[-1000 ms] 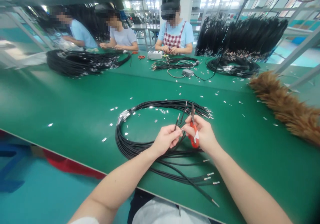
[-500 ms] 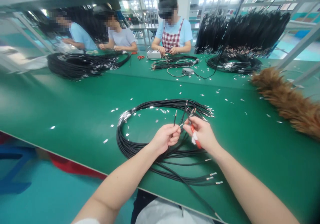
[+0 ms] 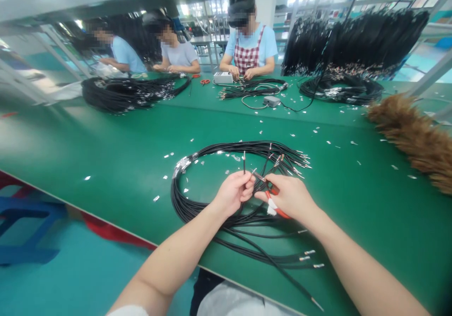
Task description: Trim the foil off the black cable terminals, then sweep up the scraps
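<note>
My left hand (image 3: 236, 192) is closed on a black cable (image 3: 244, 164), its stripped end pointing up above the thumb. A short pale tip shows by the fingers. In my right hand (image 3: 287, 194) is a pair of red-handled scissors (image 3: 278, 210) with white wrapping on the handle. Their blades reach left to the pale tip beside my left fingers; I cannot tell whether they touch it. Beneath both hands lies a looped bundle of black cables (image 3: 179, 199), tied at the left with silvery wrapping (image 3: 182, 164). Several bare cable ends fan out on the right.
White scraps (image 3: 156, 198) are scattered over the green table (image 3: 116, 146). Across it, several people (image 3: 250, 47) work beside cable coils (image 3: 116, 94), a grey box (image 3: 271, 101) and orange scissors (image 3: 205, 82). A brown feathery duster (image 3: 413, 137) lies at right; a blue stool (image 3: 28, 231) stands lower left.
My right hand has turned the scissors so the blades now point left toward my left hand, rather than up. The pale tip is no longer between my right fingertips. The view has shifted slightly.
</note>
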`<state>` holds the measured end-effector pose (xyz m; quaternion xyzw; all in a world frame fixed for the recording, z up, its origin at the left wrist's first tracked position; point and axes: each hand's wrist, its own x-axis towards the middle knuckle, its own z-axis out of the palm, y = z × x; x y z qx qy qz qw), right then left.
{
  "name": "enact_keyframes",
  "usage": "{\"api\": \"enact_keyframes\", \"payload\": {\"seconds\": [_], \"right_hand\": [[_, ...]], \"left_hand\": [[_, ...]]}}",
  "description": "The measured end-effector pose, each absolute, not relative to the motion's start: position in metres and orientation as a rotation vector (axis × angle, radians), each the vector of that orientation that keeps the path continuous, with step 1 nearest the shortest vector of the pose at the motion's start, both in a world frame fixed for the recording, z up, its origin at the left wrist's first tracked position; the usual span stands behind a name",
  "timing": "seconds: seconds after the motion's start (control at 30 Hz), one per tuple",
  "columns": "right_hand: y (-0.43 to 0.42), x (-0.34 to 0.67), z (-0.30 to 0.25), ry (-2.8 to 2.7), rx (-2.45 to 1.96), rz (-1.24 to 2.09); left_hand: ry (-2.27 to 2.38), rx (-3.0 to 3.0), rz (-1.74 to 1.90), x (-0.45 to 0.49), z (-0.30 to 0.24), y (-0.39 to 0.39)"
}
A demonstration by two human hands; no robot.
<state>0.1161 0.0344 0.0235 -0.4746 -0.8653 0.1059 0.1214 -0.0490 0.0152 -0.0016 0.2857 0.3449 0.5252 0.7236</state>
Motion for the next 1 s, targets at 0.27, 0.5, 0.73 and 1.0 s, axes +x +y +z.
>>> {"api": "enact_keyframes", "payload": {"seconds": [0.27, 0.5, 0.73, 1.0], "right_hand": [[0.031, 0.117, 0.026, -2.540, -1.384, 0.332], [0.037, 0.121, 0.024, -2.495, -1.374, 0.431], [0.034, 0.124, 0.028, -2.233, -0.865, 0.192], [0.028, 0.120, 0.050, -2.584, -0.339, -0.448]], "left_hand": [[0.852, 0.688, 1.215, -0.043, -0.002, 0.010], [0.861, 0.687, 1.299, -0.045, 0.003, 0.010], [0.810, 0.657, 1.235, -0.045, 0.007, 0.010], [0.837, 0.718, 1.057, -0.032, 0.005, 0.000]]}}
